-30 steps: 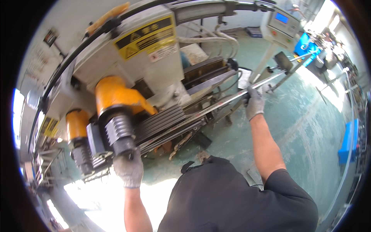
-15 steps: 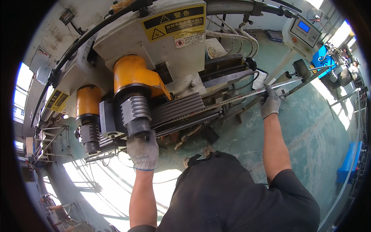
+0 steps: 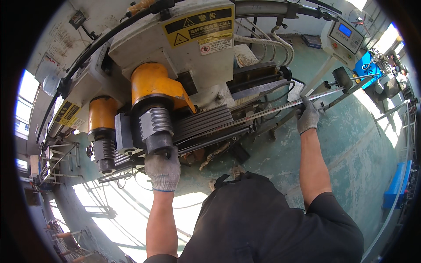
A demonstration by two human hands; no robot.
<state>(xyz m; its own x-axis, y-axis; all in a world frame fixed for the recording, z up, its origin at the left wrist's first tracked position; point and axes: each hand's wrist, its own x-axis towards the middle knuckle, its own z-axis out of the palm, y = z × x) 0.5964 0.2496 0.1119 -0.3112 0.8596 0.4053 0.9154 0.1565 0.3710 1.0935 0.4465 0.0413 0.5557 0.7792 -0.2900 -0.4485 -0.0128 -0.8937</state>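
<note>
A long steel tape measure blade [image 3: 274,109] stretches from beside the machine's grey ribbed block [image 3: 206,123] out toward the right. Along its right part, my gloved right hand [image 3: 308,117] has its fingers closed on the blade, whose end reaches a little past the hand. My left hand [image 3: 162,171], also in a knitted grey glove, is raised against the underside of a dark ribbed die [image 3: 158,131] below an orange machine head [image 3: 151,83]. Its fingertips are hidden behind the die, so what they grip does not show.
A second orange head [image 3: 101,114] with its own die stands to the left. A control panel [image 3: 344,35] on a post is at the far right. A dark round stop [image 3: 342,78] sits on a rail near the tape's end. Blue bins [image 3: 397,184] line the right edge.
Both hands keep their places at the die and the tape. Only the view has shifted slightly, and the tape's face shows a bit more plainly.
</note>
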